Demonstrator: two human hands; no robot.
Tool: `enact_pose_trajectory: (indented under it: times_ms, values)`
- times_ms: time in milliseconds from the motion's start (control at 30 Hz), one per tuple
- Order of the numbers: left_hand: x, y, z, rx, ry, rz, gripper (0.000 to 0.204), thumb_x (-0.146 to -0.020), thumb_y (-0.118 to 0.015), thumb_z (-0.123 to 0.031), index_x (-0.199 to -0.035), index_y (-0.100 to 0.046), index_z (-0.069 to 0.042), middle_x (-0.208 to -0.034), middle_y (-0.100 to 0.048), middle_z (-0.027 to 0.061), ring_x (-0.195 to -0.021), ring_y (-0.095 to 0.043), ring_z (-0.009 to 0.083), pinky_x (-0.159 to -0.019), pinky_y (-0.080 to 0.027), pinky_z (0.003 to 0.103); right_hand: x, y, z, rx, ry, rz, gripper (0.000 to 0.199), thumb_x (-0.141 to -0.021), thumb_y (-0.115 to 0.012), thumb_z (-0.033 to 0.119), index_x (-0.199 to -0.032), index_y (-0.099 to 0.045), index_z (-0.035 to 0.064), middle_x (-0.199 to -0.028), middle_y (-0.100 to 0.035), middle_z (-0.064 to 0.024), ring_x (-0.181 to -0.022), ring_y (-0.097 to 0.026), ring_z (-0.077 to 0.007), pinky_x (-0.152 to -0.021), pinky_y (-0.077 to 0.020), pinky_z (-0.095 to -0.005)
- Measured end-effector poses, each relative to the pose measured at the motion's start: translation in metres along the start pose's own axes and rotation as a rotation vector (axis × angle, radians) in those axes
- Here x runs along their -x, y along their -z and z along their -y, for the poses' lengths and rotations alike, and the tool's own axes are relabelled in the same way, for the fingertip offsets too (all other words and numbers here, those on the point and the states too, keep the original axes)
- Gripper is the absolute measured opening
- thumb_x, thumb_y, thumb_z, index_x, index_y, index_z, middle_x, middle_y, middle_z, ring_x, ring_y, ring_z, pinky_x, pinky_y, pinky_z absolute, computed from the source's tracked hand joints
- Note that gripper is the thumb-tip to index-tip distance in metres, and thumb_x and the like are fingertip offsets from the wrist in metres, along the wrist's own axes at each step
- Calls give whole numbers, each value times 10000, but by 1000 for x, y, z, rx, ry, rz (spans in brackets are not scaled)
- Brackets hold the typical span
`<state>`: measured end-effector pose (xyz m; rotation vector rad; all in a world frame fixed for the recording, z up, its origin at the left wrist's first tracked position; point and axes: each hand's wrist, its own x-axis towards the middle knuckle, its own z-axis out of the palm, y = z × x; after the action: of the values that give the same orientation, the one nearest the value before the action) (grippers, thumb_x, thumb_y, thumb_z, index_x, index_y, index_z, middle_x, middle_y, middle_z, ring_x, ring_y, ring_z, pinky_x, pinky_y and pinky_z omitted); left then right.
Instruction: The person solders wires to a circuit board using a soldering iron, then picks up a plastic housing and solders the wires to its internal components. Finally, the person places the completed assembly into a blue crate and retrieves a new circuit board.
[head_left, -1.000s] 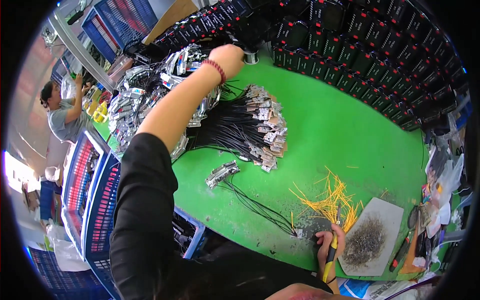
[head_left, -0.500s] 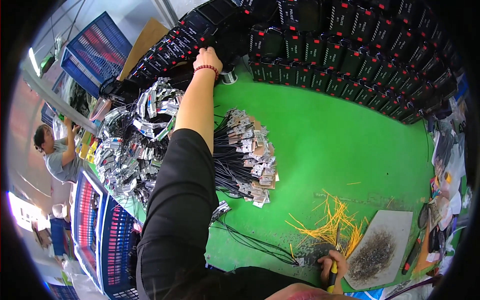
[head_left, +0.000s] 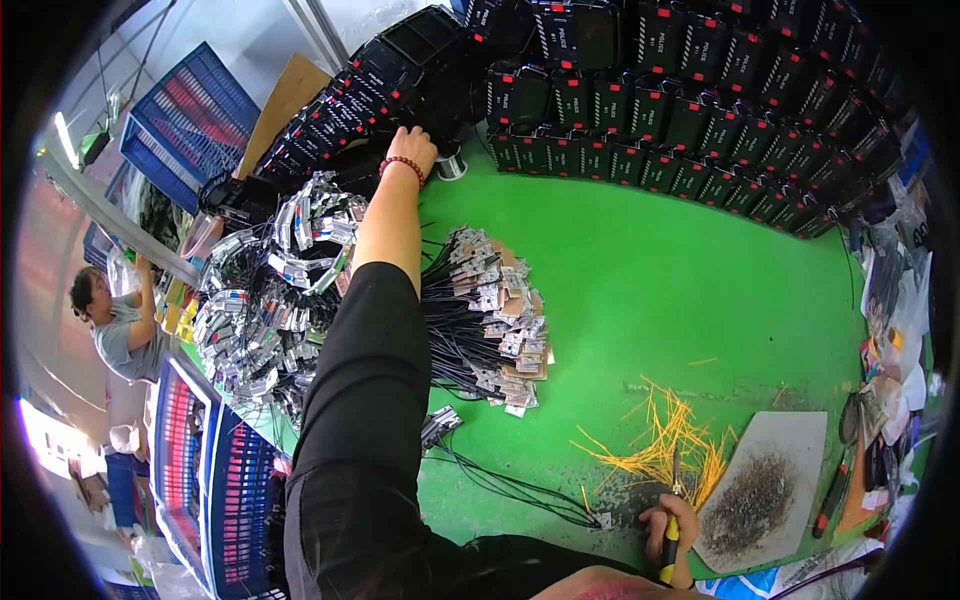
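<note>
My left hand (head_left: 409, 153), wearing a beaded bracelet, reaches to the far side of the table. Its fingers curl down among black parts in front of the black cases (head_left: 345, 112); the fingertips are hidden, so what they grip does not show. A spool of silvery wire (head_left: 452, 166) stands just right of that hand. At the near right, my right hand (head_left: 671, 527) is closed round the yellow and black handle of a soldering iron (head_left: 669, 548), its tip pointing away from me. Yellow thin wires (head_left: 663, 447) lie loosely around the tip. Black cables (head_left: 510, 488) lie left of it.
Bundles of black-cabled silvery parts (head_left: 260, 335) and small boards (head_left: 505, 325) flank my left arm. Stacked black cases (head_left: 650, 120) line the far edge. A grey plate (head_left: 806, 440) with dark residue lies right. Blue baskets (head_left: 237, 500) and another person (head_left: 125, 325) are at left.
My left hand has drawn back slightly toward me among the black parts. My right hand keeps its hold on the soldering iron. The whole view has shifted a little.
</note>
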<state>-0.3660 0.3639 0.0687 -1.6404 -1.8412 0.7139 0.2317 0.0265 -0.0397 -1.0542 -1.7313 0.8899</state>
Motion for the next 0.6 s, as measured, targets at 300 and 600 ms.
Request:
enact_pose_trajectory:
  times_ms: [300,600]
  values:
    - [-5,11,10,-55,-130,-184,198,-856,-556,-142,-799,-745,-142,-780,-718,43,-794,-694,228,-852,-484,325,-2,2,6,10,28,32,264,-950,-595,190,-1113,-559,-14,-658,-628,-96,-553,-639,-161,-500,-468,-262]
    - [55,116,42,259,-459,-515,161,-661,-724,-223,-650,-658,-77,-772,-637,76,-837,-620,253,-781,-487,364,1,-1,2,6,21,-10,235,-940,-608,182,-1089,-585,3,-632,-628,-69,-512,-586,-109,-473,-438,-233]
